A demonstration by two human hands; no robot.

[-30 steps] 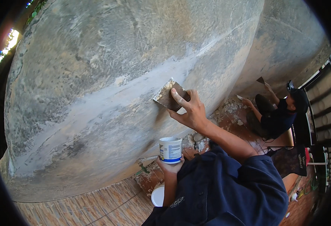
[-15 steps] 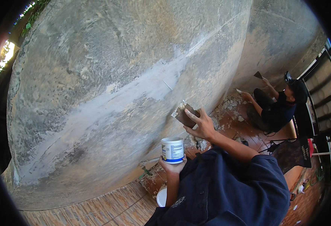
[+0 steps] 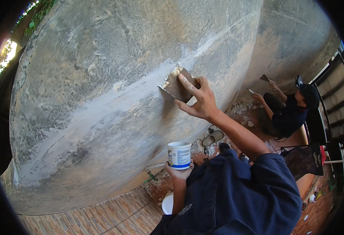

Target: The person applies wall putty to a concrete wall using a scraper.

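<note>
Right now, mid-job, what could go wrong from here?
Spill: the tub in the left hand has no lid on, so a tilt could tip out any contents. Drops: pale paste clings unevenly along the edge of the scraper in the right hand; clumps might fall or streak the wall. Footing: flakes litter the floor and could slide underfoot.

Centre: bare right hand [image 3: 201,100] grips flat dark scraper blade [image 3: 184,91], pale paste on edge, at light-grey smeared band [image 3: 101,107] across curved grey wall [image 3: 113,47]. Lower centre: bare left hand [image 3: 179,172] holds white round tub [image 3: 179,153], blue-striped. Right: crouching dark-clothed co-worker [image 3: 291,111] holds dark triangular scraper [image 3: 264,78].
</note>
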